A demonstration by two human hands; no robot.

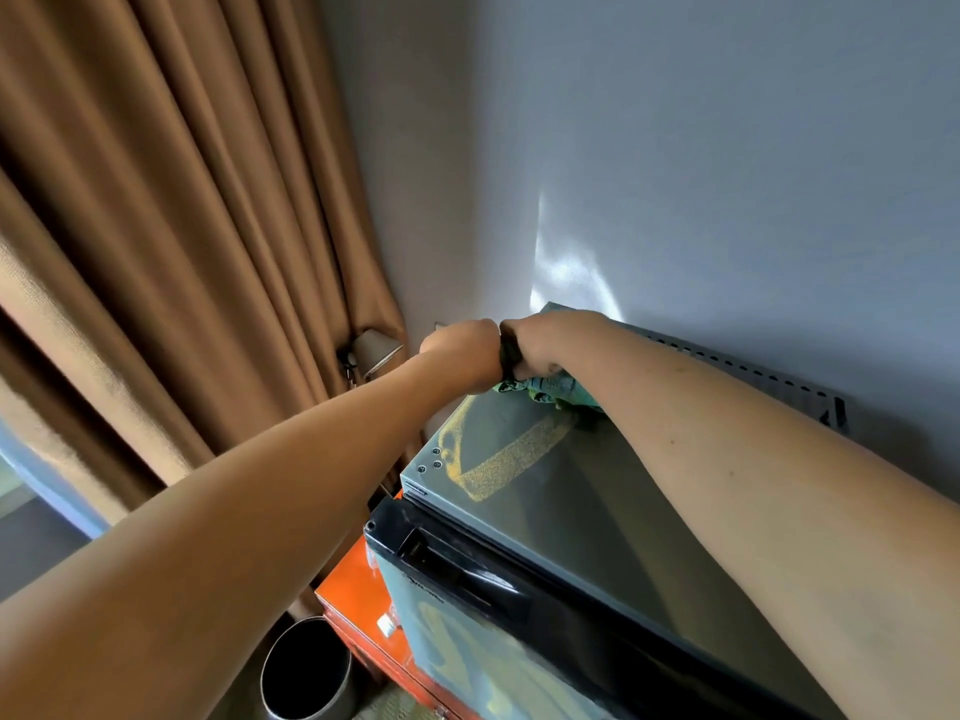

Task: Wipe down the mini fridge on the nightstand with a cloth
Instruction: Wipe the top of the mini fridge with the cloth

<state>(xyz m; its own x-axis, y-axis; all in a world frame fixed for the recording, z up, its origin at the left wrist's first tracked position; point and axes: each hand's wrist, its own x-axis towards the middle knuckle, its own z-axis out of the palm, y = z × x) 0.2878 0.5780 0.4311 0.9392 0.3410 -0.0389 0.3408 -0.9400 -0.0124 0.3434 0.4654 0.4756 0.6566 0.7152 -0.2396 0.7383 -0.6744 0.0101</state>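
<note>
Both arms reach out over the fridge [597,511], which sits on an orange nightstand [358,600] against the grey wall [727,148]. The cloth [545,389], green with a dark pattern, lies bunched on the far back corner of the fridge's grey top. The right hand [540,340] is down on it, fingers curled into the fabric and gripping it. The left hand [462,350] is right beside, touching the right one at the fridge's back left edge; its fingers are turned away from me, so I cannot tell how they lie. Yellowish streaks mark the top near the front left. A dark round bin [306,672] stands on the floor left of the nightstand; its inside shows only black. Brown curtains [171,226] hang at the left.
</note>
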